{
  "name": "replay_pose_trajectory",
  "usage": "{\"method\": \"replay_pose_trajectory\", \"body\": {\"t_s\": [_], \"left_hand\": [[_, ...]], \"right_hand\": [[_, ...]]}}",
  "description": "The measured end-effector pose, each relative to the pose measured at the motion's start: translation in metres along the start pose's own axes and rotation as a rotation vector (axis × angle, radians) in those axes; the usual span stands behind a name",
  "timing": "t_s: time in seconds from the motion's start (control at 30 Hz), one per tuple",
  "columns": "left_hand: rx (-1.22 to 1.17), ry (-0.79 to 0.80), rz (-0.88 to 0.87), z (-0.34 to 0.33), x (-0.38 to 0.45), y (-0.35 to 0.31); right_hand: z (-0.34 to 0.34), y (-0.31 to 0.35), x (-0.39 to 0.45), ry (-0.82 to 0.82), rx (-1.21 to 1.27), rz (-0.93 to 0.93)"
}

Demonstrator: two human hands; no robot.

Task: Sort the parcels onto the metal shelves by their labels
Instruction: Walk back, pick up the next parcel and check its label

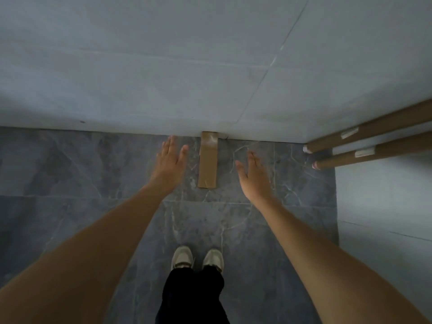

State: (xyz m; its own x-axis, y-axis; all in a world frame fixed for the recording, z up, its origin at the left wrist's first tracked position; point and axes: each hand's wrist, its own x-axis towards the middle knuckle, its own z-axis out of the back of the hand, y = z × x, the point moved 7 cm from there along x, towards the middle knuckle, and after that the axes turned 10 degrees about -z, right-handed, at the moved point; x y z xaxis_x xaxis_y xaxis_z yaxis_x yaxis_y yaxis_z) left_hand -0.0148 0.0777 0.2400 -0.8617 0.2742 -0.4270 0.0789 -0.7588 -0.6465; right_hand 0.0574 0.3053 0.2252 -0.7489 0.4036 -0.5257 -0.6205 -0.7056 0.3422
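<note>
A narrow brown cardboard parcel (pixel 207 160), taped at its far end, lies on the dark marbled floor with that end against the grey wall. My left hand (pixel 171 163) hovers just to its left, flat, palm down and fingers apart. My right hand (pixel 252 176) is stretched out to the parcel's right, also empty and spread. Neither hand touches the parcel. No metal shelves are in view.
Two long cardboard tubes (pixel 364 143) with white labels lean in the corner at the right, their ends on the floor. A pale wall (pixel 163 66) runs across ahead and another (pixel 385 206) stands at the right. My shoes (pixel 197 259) are below the parcel.
</note>
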Motion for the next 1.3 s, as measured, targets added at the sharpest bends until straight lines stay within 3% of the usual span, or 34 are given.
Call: {"method": "replay_pose_trajectory", "body": {"t_s": [0.27, 0.47, 0.73, 1.0, 1.3], "left_hand": [[-0.377, -0.001, 0.357, -0.16, 0.13, 0.157], [-0.662, -0.01, 0.302, -0.232, 0.165, 0.177], [-0.884, 0.018, 0.295, -0.273, 0.179, 0.181], [-0.917, 0.047, 0.358, -0.233, 0.105, 0.137], [-0.911, 0.042, 0.437, -0.101, -0.02, 0.008]], "right_hand": [[-0.206, -0.048, 0.148, 0.222, 0.404, -0.147], [-0.285, -0.063, 0.205, 0.302, 0.91, -0.259], [-0.324, -0.064, 0.217, 0.484, 1.158, -0.293], [-0.28, -0.058, 0.134, 0.5, 1.239, -0.358], [-0.112, 0.011, -0.016, 0.51, 1.267, -0.345]]}}
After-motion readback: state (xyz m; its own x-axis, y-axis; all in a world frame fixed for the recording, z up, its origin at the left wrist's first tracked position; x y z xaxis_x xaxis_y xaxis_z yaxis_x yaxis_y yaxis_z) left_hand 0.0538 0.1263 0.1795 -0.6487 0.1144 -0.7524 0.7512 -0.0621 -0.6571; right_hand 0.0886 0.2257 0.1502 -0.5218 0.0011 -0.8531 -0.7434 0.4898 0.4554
